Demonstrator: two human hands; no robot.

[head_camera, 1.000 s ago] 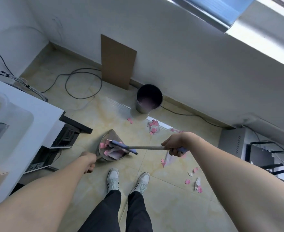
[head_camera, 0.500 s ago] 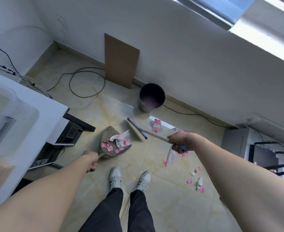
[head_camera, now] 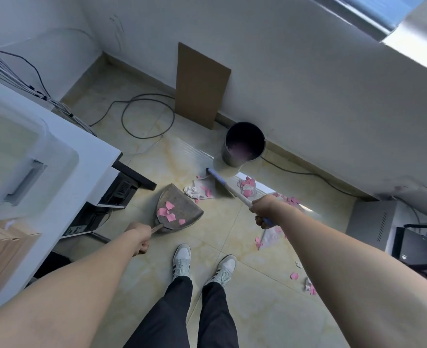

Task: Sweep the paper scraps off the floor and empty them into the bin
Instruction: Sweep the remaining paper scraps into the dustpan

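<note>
The left hand (head_camera: 140, 234) gripped the dustpan (head_camera: 179, 209) handle, mostly hidden in its fist. The right hand (head_camera: 262, 209) held the broom (head_camera: 217, 180), covering some scraps (head_camera: 270, 236). The bin (head_camera: 245, 144) looked too dark inside.

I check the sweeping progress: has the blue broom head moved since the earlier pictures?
Yes. The blue broom head has swung from over the brown dustpan out toward the dark round bin.

A beige tiled floor (head_camera: 137, 277) meets white walls (head_camera: 282, 71). Beyond the hands, a cardboard sheet (head_camera: 199, 86) leans on the wall beside a black cable (head_camera: 137, 116). A white desk (head_camera: 64, 146) stands left of them.
</note>
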